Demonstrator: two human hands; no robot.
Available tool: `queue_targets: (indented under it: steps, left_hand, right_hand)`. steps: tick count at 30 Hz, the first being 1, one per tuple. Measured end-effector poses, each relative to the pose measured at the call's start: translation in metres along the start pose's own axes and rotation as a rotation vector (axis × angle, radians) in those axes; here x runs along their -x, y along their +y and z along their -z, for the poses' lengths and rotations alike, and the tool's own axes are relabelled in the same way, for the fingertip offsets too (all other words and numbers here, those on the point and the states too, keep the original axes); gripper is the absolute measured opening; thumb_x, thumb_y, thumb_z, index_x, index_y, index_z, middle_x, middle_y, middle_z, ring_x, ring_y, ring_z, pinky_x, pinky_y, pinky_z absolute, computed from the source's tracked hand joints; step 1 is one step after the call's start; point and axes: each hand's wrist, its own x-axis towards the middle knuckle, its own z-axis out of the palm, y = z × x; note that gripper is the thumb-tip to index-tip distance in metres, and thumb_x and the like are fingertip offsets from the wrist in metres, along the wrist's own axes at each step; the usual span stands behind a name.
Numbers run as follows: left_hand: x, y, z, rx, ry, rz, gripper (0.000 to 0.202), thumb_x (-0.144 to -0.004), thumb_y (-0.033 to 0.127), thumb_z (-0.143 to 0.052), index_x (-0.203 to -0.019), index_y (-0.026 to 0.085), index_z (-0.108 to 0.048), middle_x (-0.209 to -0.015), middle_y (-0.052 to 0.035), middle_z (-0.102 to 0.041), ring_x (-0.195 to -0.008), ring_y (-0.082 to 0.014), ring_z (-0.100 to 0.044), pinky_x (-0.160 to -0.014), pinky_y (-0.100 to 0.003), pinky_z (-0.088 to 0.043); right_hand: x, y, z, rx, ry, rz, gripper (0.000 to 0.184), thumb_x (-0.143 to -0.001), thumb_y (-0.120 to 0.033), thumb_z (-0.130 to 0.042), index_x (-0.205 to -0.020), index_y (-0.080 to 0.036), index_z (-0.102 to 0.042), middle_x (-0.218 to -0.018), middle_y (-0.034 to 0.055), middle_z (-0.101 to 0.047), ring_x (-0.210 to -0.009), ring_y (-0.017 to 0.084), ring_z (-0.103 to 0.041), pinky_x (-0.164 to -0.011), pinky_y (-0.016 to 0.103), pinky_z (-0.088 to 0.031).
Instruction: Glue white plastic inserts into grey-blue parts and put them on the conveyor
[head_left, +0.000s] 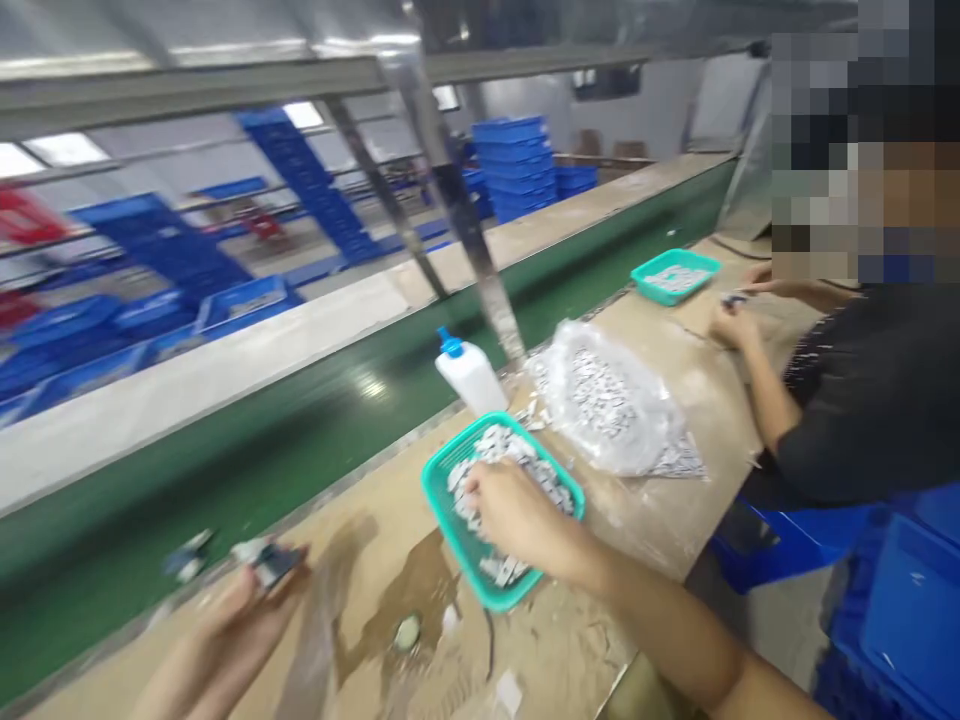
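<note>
Many small white-and-dark pieces (495, 445) are being kept in a shallow teal plastic tray (504, 598) on a stained tan desk (570, 640). The right hand (510, 510) is being pressed in among them, loosely curled; whether anything is being grasped cannot be told. One blurred dark-and-white piece (268, 565) is being pinched by the left hand (240, 625). The pieces are being judged light, stiff and easily scattered, so edge pinches are being favoured. Their exact shape is being hidden by blur.
</note>
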Motion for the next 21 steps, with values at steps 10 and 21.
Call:
queue_targets:
  steps: [10,21]
  left_hand:
    - [0.013,-0.076,0.058,0.318,-0.065,-0.038,0.01,-0.082,0.006,-0.06,-0.083,0.015,-0.064,-0.083,-0.0045,-0.069,-0.069,-0.0121,-0.066,-0.061,-0.019,-0.058]
    - [0.015,-0.099,0.069,0.159,-0.196,-0.056,0.015,-0.076,0.016,-0.077,-0.089,0.021,-0.072,-0.093,-0.0075,-0.072,-0.09,-0.0191,-0.07,-0.078,-0.028,-0.06]
  right_hand:
    - [-0.004,0.009,-0.002,-0.774,-0.197,-0.097,0.027,-0.083,-0.031,-0.067,-0.106,-0.017,-0.069,-0.097,0.008,-0.073,-0.088,0.018,-0.07,-0.08,0.033,-0.058]
    - [0.003,-0.017,-0.019,-0.726,-0.415,-0.024,0.026,-0.081,-0.037,-0.07,-0.099,-0.018,-0.07,-0.093,0.0074,-0.074,-0.081,0.019,-0.072,-0.071,0.032,-0.061]
